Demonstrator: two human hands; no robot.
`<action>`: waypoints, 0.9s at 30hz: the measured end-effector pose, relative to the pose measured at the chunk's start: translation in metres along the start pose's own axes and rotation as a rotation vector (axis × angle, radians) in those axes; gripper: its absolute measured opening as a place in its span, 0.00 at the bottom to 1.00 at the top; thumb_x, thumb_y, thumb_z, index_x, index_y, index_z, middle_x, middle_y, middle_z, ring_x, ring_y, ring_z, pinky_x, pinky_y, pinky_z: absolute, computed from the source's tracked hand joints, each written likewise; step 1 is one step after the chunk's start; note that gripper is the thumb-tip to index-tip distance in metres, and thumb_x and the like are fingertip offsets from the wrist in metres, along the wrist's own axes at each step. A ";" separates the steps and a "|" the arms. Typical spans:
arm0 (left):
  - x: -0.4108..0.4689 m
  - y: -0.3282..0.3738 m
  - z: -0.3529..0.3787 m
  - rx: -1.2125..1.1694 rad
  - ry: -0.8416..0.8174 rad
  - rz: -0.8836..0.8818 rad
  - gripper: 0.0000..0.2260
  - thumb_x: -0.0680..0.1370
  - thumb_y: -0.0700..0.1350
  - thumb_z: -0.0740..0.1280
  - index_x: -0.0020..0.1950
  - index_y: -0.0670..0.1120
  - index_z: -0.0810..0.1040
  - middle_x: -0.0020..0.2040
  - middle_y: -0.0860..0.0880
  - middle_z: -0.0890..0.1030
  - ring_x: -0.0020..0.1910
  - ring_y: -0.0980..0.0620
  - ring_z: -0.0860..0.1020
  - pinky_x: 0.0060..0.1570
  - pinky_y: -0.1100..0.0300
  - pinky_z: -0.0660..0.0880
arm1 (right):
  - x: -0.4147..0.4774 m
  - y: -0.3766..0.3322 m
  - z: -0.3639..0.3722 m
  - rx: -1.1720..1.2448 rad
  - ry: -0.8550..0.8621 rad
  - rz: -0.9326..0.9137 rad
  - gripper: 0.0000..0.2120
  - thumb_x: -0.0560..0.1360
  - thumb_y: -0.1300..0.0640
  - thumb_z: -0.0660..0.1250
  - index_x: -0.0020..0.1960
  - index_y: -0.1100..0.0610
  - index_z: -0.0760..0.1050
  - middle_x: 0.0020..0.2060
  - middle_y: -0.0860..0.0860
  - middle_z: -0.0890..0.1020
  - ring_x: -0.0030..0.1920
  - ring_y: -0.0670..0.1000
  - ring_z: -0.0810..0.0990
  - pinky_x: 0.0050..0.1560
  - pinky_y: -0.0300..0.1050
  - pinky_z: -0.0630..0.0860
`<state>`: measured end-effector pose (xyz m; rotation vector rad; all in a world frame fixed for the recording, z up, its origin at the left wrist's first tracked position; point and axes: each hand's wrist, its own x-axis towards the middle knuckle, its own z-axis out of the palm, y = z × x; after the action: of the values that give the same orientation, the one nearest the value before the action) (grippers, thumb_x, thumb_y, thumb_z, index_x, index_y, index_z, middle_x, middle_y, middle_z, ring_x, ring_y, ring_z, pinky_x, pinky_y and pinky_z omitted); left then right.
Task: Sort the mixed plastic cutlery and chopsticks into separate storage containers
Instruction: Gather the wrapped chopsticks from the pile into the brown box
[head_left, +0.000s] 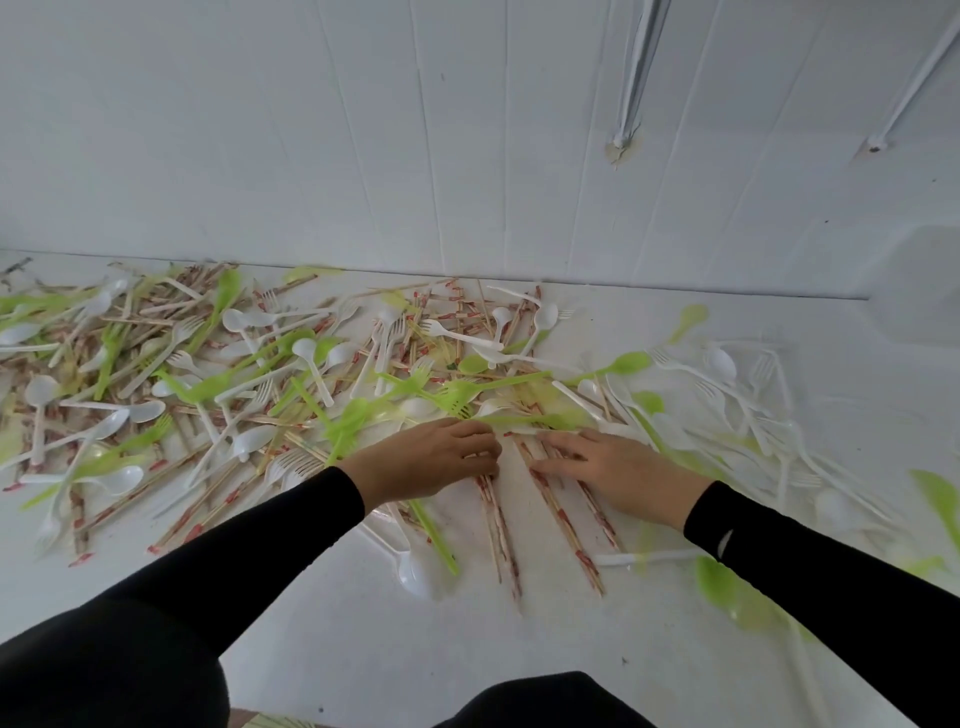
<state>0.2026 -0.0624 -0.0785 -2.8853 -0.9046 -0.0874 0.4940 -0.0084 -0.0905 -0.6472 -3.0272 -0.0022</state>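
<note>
1. Now: left hand (441, 460), in a black sleeve, has its fingers curled round the far end of a paper-wrapped chopstick pair (497, 530). The pair runs from under those fingers back toward the person.
2. Right hand (610, 467) sits just right of the left hand, not touching it. Its fingers are straight and flat, pressing on more wrapped chopsticks (563, 517) that lie on the white surface (363, 649).
3. Mixed heap (208, 374) of green and white forks, spoons and chopsticks spreads left of the left hand and beyond it, up to the wall (467, 156).
4. Green fork (460, 402) lies just beyond the left hand's knuckles.
5. White spoon (415, 577) and green handle (439, 543) lie nearer the person than the left hand, beside its chopstick pair.
6. Far right of the left hand are loose white forks (753, 405), blurred.
</note>
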 end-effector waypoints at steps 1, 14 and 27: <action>0.000 0.001 0.001 -0.007 0.008 -0.003 0.17 0.75 0.32 0.61 0.62 0.44 0.78 0.63 0.46 0.77 0.64 0.45 0.73 0.61 0.53 0.75 | 0.003 0.000 0.001 -0.035 0.035 -0.052 0.39 0.64 0.73 0.70 0.71 0.47 0.72 0.71 0.53 0.73 0.53 0.54 0.81 0.45 0.43 0.79; 0.000 0.015 0.007 0.014 0.121 -0.053 0.14 0.81 0.40 0.55 0.59 0.43 0.78 0.57 0.45 0.78 0.55 0.45 0.76 0.63 0.52 0.72 | 0.018 0.013 0.012 -0.144 0.163 -0.249 0.18 0.76 0.60 0.56 0.59 0.50 0.79 0.56 0.51 0.80 0.51 0.52 0.77 0.41 0.46 0.79; 0.007 0.009 -0.005 -0.336 0.285 -0.375 0.12 0.75 0.32 0.67 0.57 0.41 0.76 0.55 0.43 0.76 0.53 0.49 0.75 0.52 0.57 0.75 | 0.020 0.010 0.030 -0.129 0.295 -0.304 0.17 0.76 0.66 0.63 0.63 0.53 0.75 0.56 0.50 0.78 0.50 0.52 0.77 0.50 0.43 0.78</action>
<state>0.2134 -0.0666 -0.0735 -2.8300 -1.4722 -0.7269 0.4781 0.0093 -0.1195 -0.1666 -2.8176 -0.2793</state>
